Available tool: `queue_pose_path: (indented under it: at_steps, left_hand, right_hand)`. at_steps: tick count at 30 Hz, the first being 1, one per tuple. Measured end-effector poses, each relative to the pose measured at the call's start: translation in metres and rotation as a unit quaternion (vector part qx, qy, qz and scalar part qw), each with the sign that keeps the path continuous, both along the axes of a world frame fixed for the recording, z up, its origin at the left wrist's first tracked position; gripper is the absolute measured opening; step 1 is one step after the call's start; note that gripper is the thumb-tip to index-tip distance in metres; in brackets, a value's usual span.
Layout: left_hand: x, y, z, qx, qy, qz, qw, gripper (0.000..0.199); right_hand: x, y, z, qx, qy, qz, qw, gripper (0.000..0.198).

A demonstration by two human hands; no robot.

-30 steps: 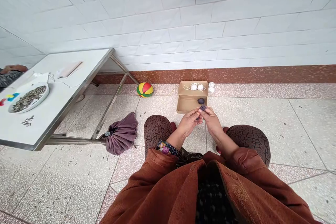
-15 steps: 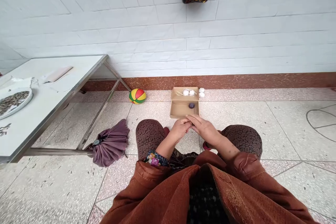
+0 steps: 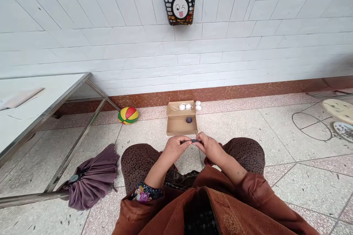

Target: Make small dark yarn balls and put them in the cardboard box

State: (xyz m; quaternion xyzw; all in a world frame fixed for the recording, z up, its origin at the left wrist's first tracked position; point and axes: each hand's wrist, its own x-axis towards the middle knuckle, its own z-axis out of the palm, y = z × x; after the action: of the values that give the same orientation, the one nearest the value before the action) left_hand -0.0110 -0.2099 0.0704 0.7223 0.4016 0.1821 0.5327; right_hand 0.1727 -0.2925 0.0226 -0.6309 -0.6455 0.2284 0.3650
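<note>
My left hand (image 3: 174,149) and my right hand (image 3: 211,147) meet in front of my knees, over the floor. Their fingertips pinch a thin, dark, clay-like strip (image 3: 195,140) stretched between them; part of it is hidden by the fingers. Just beyond the hands lies an open cardboard box (image 3: 176,129), its lid folded back toward the wall. A dark round lump (image 3: 189,120) sits inside at the right. Two white balls (image 3: 182,107) with pale strings rest in the lid. Close to its right side are two more white balls (image 3: 198,108) on the floor.
A red, yellow and green ball (image 3: 128,115) lies near the wall. At left stand a metal-framed table (image 3: 49,95) and a folded purple umbrella (image 3: 95,180). A black basket (image 3: 179,9) hangs above. A wire ring (image 3: 311,126) and a stool seat (image 3: 339,110) are at right.
My hands were pressed together, one over the other; now they are slightly apart with the dark strip showing between the fingertips. The view has tilted up and turned right.
</note>
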Motion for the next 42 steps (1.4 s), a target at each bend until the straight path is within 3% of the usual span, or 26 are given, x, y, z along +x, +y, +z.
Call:
queue_pose_path:
  at_steps: [3,6,8,11,12,14,19,25,29,32,34,36,39,42]
  left_hand:
    - [-0.002,0.000,0.006,0.037,-0.045,-0.015,0.998,0.031]
    - [-0.004,-0.002,0.006,0.103,-0.102,0.003,0.989,0.025]
    - [-0.004,-0.004,0.003,0.146,-0.156,0.041,0.976,0.020]
    - [-0.001,-0.011,-0.002,0.180,-0.214,0.102,0.954,0.013]
    - [0.000,-0.014,-0.003,0.184,-0.225,0.124,0.949,0.011]
    - [0.003,-0.020,-0.006,0.169,-0.236,0.154,0.944,0.011]
    - [0.010,-0.030,-0.010,0.047,-0.289,0.163,0.942,0.021]
    - [0.011,-0.029,-0.009,-0.213,-0.361,0.140,0.897,0.032]
    - [-0.001,-0.021,-0.005,-0.269,-0.332,0.099,0.899,0.035]
    - [-0.011,-0.016,-0.004,-0.192,-0.283,0.047,0.938,0.034]
    - [-0.014,-0.015,-0.003,-0.075,-0.206,0.003,0.976,0.030]
    - [-0.016,-0.015,-0.003,0.078,-0.120,-0.021,0.989,0.024]
    - [-0.016,-0.018,-0.004,0.299,-0.033,0.000,0.954,0.027]
    - [-0.014,-0.022,-0.008,0.435,0.008,0.052,0.899,0.027]
  right_hand:
    - [0.003,-0.006,0.015,0.040,0.064,-0.018,0.997,0.015]
    - [0.001,-0.009,0.029,-0.029,0.212,-0.027,0.976,0.025]
    - [-0.003,-0.010,0.036,-0.122,0.378,-0.005,0.918,0.033]
    - [-0.011,-0.009,0.047,-0.181,0.598,0.016,0.781,0.034]
    - [-0.015,-0.009,0.050,-0.176,0.639,0.015,0.749,0.034]
    - [-0.021,-0.009,0.055,-0.157,0.675,0.009,0.720,0.033]
    - [-0.034,-0.009,0.056,-0.144,0.643,-0.013,0.752,0.031]
    - [-0.031,-0.012,0.052,-0.150,0.591,-0.012,0.792,0.036]
    - [-0.025,-0.011,0.045,-0.141,0.520,0.016,0.842,0.037]
    - [-0.021,-0.011,0.044,-0.135,0.461,0.029,0.877,0.036]
    - [-0.018,-0.011,0.046,-0.131,0.422,0.035,0.897,0.036]
    - [-0.016,-0.012,0.048,-0.120,0.384,0.035,0.915,0.035]
    - [-0.017,-0.013,0.049,-0.102,0.362,0.013,0.927,0.034]
    - [-0.023,-0.011,0.046,-0.121,0.410,-0.009,0.904,0.037]
